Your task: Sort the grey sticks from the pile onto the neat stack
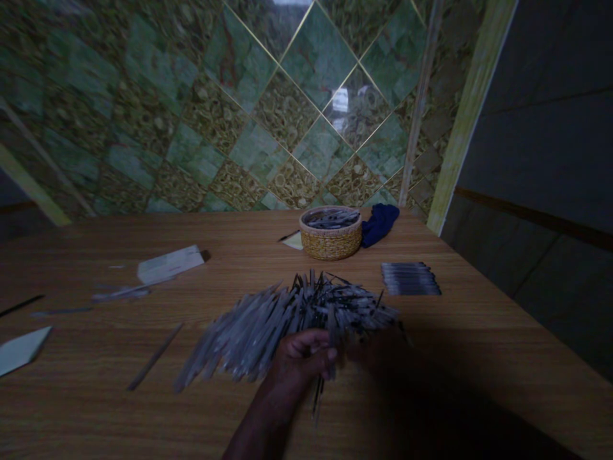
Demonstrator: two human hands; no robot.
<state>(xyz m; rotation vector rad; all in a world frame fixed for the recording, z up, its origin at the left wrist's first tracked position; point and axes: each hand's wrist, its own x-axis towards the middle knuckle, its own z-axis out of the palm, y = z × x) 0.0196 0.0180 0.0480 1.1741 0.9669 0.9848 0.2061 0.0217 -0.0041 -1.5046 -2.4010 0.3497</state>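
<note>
A big pile of clear-barrelled pens (253, 326), with black ends showing at its right side, lies loosely heaped on the wooden table. At the near edge of the heap, my left hand (304, 358) is closed with thumb and fingers around a translucent pen (332, 319) that stands roughly upright. My right hand (378, 351) is close beside it, at the pile's right edge; it is so dark and smeared that its fingers do not show. Thin dark sticks (316, 399), perhaps refills, poke out below my left hand.
A woven basket (330, 244) full of similar pens stands at the back, beside a dark blue cloth (380, 223). To the right lies a neat row of pens (410, 279). Leftward are a white box (171, 263), a loose tube (156, 358) and pale paper (23, 350).
</note>
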